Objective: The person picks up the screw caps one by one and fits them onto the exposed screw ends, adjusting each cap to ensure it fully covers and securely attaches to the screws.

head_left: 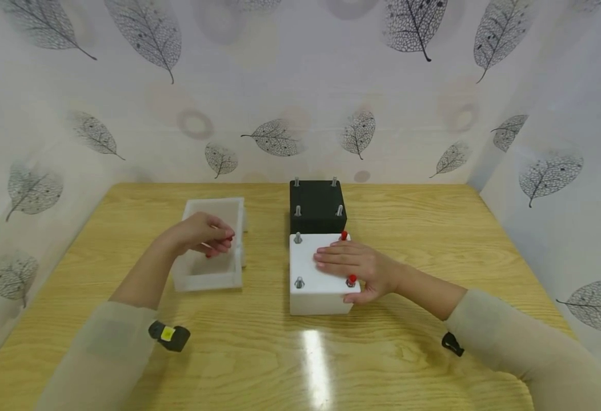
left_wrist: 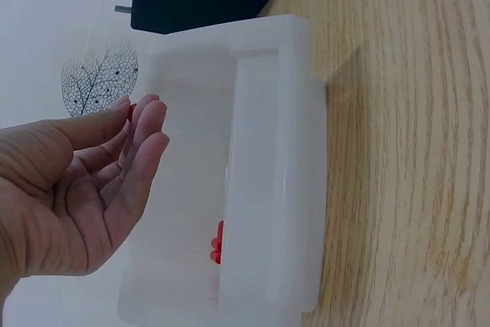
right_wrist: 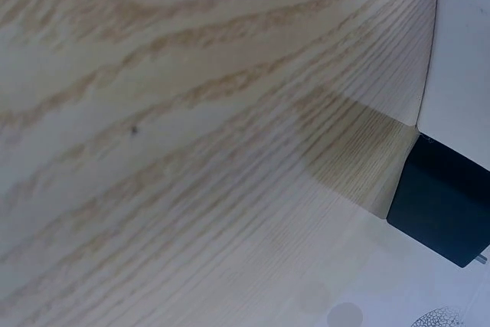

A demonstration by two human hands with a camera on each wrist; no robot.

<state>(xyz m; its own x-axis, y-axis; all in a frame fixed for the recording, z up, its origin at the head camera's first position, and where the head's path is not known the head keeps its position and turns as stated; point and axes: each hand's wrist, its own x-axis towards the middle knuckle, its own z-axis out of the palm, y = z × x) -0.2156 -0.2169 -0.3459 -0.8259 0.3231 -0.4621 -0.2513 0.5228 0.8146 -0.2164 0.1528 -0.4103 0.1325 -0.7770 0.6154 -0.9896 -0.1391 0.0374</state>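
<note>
We judge the white box (head_left: 313, 286) half capped: its two left bolts (head_left: 299, 282) are bare, while red caps (head_left: 352, 279) top the right pair. Behind the white box, all the black box's (head_left: 317, 200) bolts are bare. Left of the white box, over the tray (head_left: 208, 282), our left hand (head_left: 201, 233) pinches a small, bright held cap (left_wrist: 132, 112); our right hand (head_left: 354, 266) lies straight-fingered on the white box.

Table (head_left: 239, 354): tray (head_left: 208, 282), white block (head_left: 318, 305), black block (head_left: 317, 197)

Left-hand grip (head_left: 203, 234) pinched at thumb (left_wrist: 96, 124) and fingertips (left_wrist: 154, 115), right-hand grip (head_left: 364, 268) palm-down, fingers (head_left: 337, 260) extended, thumb spread, both forearms (head_left: 431, 290) stretched forward
</note>
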